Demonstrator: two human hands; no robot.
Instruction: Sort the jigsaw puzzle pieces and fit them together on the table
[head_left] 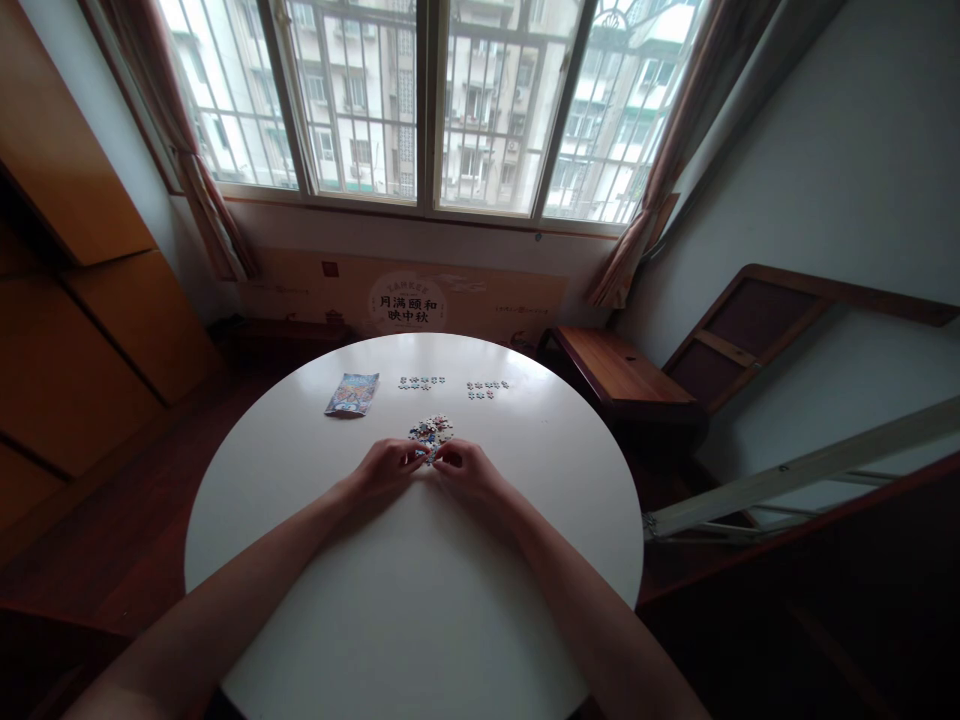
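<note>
A small heap of jigsaw puzzle pieces [430, 430] lies on the white round table [420, 600], just beyond my hands. At its near edge my left hand [391, 457] is closed, thumb and fingers pinched at a piece. Facing it from the right, my right hand [462, 461] is also closed, with its fingertips at a piece beside the left fingers. The pieces at the fingertips are tiny and partly covered. Farther back, one group of puzzle pieces [421, 382] lies in short rows, and another group of puzzle pieces [487, 388] sits to its right.
A colourful printed packet or sheet [352, 395] lies at the table's left rear. Behind the table, a printed banner [409, 295] runs below the barred window [480, 110]. A wooden bench [622, 365] stands at the right rear, and an orange-brown cabinet [97, 330] at the left.
</note>
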